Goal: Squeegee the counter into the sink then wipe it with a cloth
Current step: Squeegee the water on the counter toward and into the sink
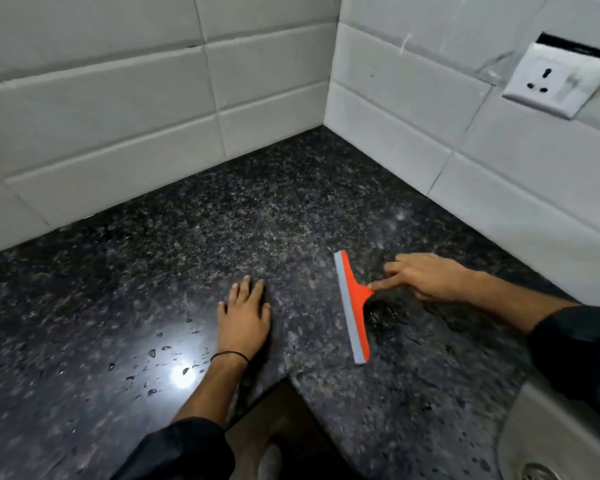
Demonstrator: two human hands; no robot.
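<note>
White tile walls (118,98) meet in corner; socket plate (558,81) on right wall, perhaps hanging loose.

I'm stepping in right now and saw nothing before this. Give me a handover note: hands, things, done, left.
Left hand: open, flat on the counter.
Right hand: fingers stretched out, index fingertip on the neck of the squeegee; no firm grip shows.
Squeegee: on the counter between the hands. Sink: near right.
Done: unclear; droplets sit by the left wrist.
Left: pull the water into the sink, then wipe. No cloth in view.
</note>
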